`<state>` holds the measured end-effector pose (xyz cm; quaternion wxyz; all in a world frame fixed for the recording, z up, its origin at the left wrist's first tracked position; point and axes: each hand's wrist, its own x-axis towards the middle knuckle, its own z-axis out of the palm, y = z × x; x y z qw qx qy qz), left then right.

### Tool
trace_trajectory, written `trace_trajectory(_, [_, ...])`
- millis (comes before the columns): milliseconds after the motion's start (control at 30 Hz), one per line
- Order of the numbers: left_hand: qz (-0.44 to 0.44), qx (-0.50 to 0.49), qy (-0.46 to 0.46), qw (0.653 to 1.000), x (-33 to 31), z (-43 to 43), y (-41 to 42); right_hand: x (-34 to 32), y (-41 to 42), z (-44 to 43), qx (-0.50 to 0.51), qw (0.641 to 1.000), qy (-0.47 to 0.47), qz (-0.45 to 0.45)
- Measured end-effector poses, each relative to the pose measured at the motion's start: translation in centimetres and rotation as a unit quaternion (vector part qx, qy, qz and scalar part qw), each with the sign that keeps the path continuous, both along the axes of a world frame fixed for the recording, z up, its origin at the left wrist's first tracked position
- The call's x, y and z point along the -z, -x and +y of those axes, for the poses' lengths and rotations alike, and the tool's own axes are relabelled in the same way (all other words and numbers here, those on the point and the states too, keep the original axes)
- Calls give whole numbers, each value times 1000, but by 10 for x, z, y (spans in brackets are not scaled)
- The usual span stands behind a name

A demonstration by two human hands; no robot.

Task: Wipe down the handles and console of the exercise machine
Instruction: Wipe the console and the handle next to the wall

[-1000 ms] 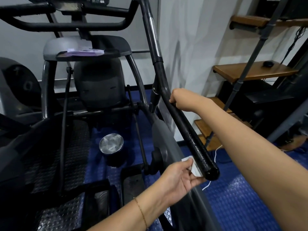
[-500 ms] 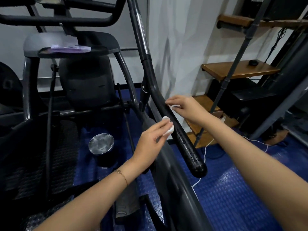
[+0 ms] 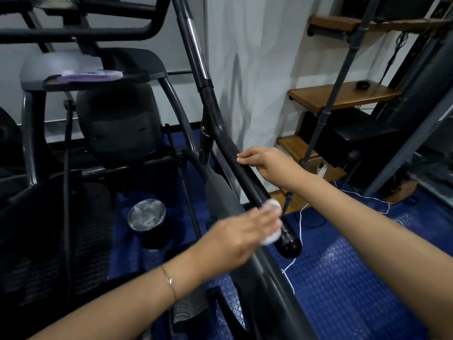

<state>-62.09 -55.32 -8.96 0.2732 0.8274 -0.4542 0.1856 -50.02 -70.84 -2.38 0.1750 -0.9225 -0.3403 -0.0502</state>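
Observation:
A long black handle (image 3: 228, 148) of the exercise machine slants from the top centre down to its rounded end (image 3: 289, 246). My left hand (image 3: 242, 231), blurred by motion, holds a white wipe (image 3: 274, 209) against the handle just above that end. Higher up the bar, my right hand (image 3: 264, 161) grips the handle, fingers curled over it. The console sits above the frame's top edge; only its black bars (image 3: 73, 33) and a grey tray (image 3: 93, 72) with purple paper show.
A steel-lidded black bin (image 3: 147, 214) stands on the blue rubber floor (image 3: 343, 278) beneath the machine. Wooden stair treads (image 3: 343, 94) with a dark metal rail rise at the right. A white cord (image 3: 299, 241) trails on the floor by the handle's end.
My left hand slid the wipe from the handle's end up to mid-bar, then back down near the end. My right hand stayed high on the bar, loosening briefly, and now grips it.

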Motion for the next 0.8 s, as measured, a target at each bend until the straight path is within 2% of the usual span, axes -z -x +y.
trace_trajectory(67, [-4,29,-1,1000,4,-4,8,2,-1,-1,0,1000,-6,-1])
trace_trajectory(200, [0,-22,27,999,-10,-4,-12,1,0,-2,3,1000,-16,-7])
trace_trajectory(367, [21,18,19,999,-8,-7,-4,0,-1,-1,-1,1000,-11,-2])
trace_trajectory(500, [-3,-34,31,999,-16,-8,-19,-3,-1,0,-4,1000,-7,11])
trace_trajectory(633, [-25,24,17,999,-8,-18,10,-5,-2,-2,-6,1000,6,2])
trace_trajectory(733, [-22,-31,32,999,-19,-20,-14,-8,0,0,-6,1000,-7,6])
trace_trajectory(800, [-33,-39,10,999,-26,-21,-19,-10,2,-1,-7,1000,2,14])
